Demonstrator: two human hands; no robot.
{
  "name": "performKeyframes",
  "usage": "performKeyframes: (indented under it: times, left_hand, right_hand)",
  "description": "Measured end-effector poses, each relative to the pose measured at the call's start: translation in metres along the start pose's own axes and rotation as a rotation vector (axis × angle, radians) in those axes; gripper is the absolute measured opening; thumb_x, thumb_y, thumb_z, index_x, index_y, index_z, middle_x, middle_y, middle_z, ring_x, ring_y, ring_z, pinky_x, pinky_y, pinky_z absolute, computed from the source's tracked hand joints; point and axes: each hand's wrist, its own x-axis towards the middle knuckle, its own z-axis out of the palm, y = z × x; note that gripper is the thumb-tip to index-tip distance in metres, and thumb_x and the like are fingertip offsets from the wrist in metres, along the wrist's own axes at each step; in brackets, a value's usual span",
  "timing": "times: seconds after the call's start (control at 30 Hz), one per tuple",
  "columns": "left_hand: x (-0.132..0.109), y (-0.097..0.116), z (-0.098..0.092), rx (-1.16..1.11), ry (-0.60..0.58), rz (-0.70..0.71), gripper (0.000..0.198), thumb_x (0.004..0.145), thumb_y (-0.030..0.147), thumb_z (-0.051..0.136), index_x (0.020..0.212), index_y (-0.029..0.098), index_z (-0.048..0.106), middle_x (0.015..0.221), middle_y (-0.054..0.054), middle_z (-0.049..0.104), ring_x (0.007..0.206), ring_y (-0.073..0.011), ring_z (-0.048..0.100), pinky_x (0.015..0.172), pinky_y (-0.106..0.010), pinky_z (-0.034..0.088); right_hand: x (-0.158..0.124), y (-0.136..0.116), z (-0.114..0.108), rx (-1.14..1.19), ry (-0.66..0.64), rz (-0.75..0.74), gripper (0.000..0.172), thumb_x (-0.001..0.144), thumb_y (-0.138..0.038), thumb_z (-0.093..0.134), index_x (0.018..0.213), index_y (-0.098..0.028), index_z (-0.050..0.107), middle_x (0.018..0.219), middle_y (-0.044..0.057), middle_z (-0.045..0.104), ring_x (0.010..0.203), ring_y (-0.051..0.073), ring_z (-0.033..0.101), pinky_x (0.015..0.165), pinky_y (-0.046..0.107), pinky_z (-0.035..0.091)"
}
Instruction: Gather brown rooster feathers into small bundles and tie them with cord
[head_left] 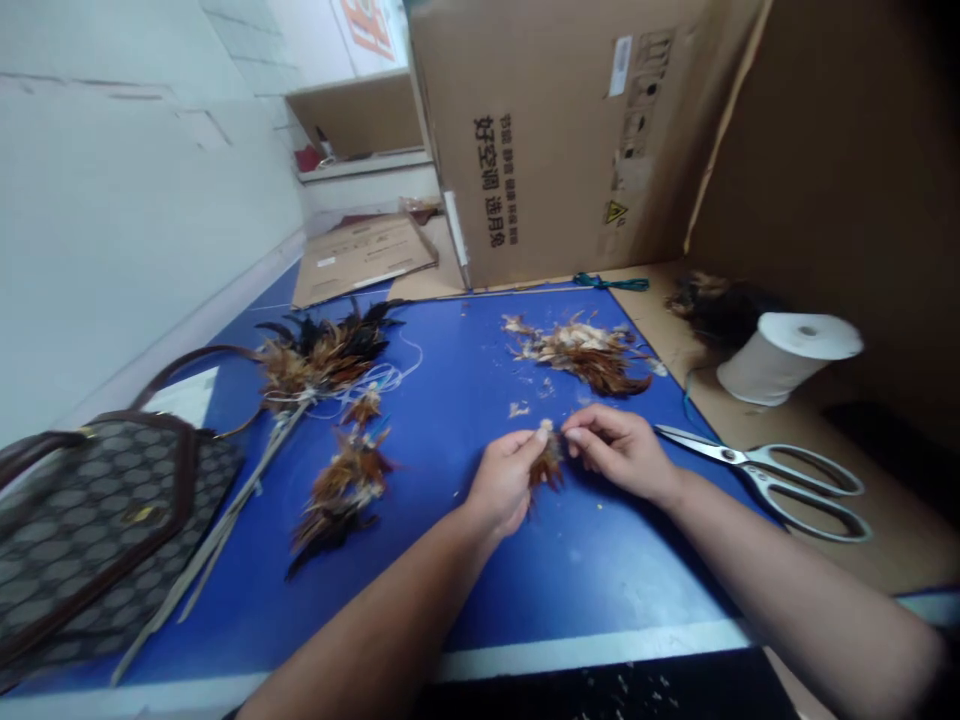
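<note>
My left hand (506, 480) is closed on a small bunch of brown feathers (549, 468), its pale tuft sticking up by the thumb. Just beside it, the fingers of my right hand (619, 450) are pinched together at the bunch's right edge; what lies between them is too small to make out. Beyond my hands lies a loose pile of brown and cream feathers (589, 350). On the left are feather clusters (341, 480) and a larger feather bundle (319, 355) fixed to long thin sticks (240, 510), with white string (375, 385) around it.
Large metal scissors (772, 475) lie by my right forearm, and a white spool (791, 355) stands behind them. A patterned handbag (112, 520) takes up the left side of the blue table (442, 400). Big cardboard boxes (570, 130) wall off the back and right.
</note>
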Motion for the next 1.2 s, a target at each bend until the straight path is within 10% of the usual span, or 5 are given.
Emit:
performKeyframes:
  times: [0.3, 0.9, 1.2]
  left_hand:
    - [-0.008, 0.001, 0.006, 0.236, 0.073, 0.100, 0.055, 0.077, 0.047, 0.082, 0.119, 0.014, 0.070, 0.055, 0.008, 0.054, 0.042, -0.0085, 0.043, 0.043, -0.021, 0.034]
    - [-0.014, 0.010, 0.003, 0.480, -0.050, 0.111, 0.045, 0.075, 0.058, 0.082, 0.086, 0.016, 0.070, 0.076, -0.002, 0.067, 0.068, -0.0156, 0.059, 0.062, -0.024, 0.047]
    - [-0.011, 0.007, 0.000, 0.451, -0.002, -0.047, 0.064, 0.048, 0.060, 0.095, 0.088, 0.017, 0.072, 0.079, -0.005, 0.074, 0.074, -0.0227, 0.069, 0.063, -0.027, 0.054]
  right_hand:
    - [-0.003, -0.005, 0.009, 0.099, 0.031, 0.090, 0.030, 0.099, -0.046, 0.065, 0.098, -0.016, 0.065, 0.068, -0.002, 0.063, 0.048, 0.007, 0.053, 0.047, 0.019, 0.043]
    - [-0.001, -0.004, 0.011, 0.129, 0.037, 0.116, 0.040, 0.092, -0.055, 0.071, 0.087, -0.017, 0.063, 0.059, -0.005, 0.056, 0.047, 0.006, 0.046, 0.044, 0.018, 0.037]
    - [-0.001, 0.004, 0.012, 0.136, 0.015, 0.161, 0.037, 0.088, -0.052, 0.073, 0.088, -0.016, 0.063, 0.063, -0.005, 0.060, 0.050, 0.006, 0.052, 0.049, 0.017, 0.042]
